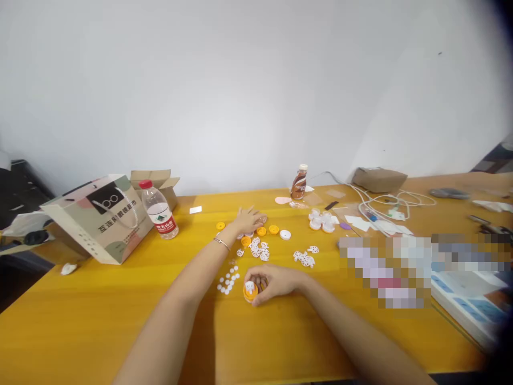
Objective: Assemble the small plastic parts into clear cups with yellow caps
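Observation:
My right hand (274,282) is closed round a small orange round case (250,293) with a white figure on top, at the front of the table. My left hand (247,220) reaches farther out with its fingers stretched over a cluster of round parts. Beside its fingertips lies a clear round piece (263,219); I cannot tell whether they touch it. Orange caps (273,230) and a white disc (285,235) lie just to its right. White lattice pieces (260,250) are heaped between my hands. Small white discs (228,282) are scattered left of the case.
More lattice pieces (304,259) and clear-topped round cases (321,220) lie to the right. A water bottle (161,211) and a paper bag (108,224) stand at left. A brown drink bottle (298,184) stands at the back. White cables (371,208) and papers clutter the right side.

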Demonstrator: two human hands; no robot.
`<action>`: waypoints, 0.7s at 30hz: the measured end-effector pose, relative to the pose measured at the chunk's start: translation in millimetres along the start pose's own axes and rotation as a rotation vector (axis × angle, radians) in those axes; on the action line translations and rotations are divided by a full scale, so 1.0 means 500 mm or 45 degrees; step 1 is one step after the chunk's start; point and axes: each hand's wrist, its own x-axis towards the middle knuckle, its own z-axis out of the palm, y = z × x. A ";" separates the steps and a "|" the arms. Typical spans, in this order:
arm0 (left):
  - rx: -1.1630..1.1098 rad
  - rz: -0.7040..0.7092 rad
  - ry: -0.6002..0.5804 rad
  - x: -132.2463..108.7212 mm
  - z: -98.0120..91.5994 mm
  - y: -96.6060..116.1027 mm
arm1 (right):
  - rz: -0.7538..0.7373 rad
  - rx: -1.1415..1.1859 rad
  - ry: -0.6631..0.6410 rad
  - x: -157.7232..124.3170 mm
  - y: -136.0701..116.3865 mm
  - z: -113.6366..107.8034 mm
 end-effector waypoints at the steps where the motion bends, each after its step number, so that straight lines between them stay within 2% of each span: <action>1: -0.012 -0.013 0.024 -0.003 -0.001 0.002 | 0.000 -0.006 0.005 0.000 0.001 0.000; 9: -0.124 -0.140 0.261 0.010 0.003 0.036 | -0.005 0.024 -0.006 0.001 0.000 0.001; 12: -0.199 -0.150 0.336 0.012 -0.007 0.049 | -0.019 0.063 -0.022 0.000 -0.002 0.001; 15: -0.283 -0.158 0.429 0.004 -0.037 0.054 | -0.017 0.101 -0.021 -0.002 -0.007 0.000; 18: -0.423 -0.129 0.569 -0.025 -0.082 0.049 | -0.013 0.109 0.029 -0.003 -0.012 0.000; 20: -0.761 -0.023 0.776 -0.064 -0.111 0.041 | -0.014 0.119 0.077 -0.001 -0.014 0.001; 21: -0.894 -0.004 0.824 -0.090 -0.123 0.037 | -0.011 0.138 0.102 0.001 -0.015 0.001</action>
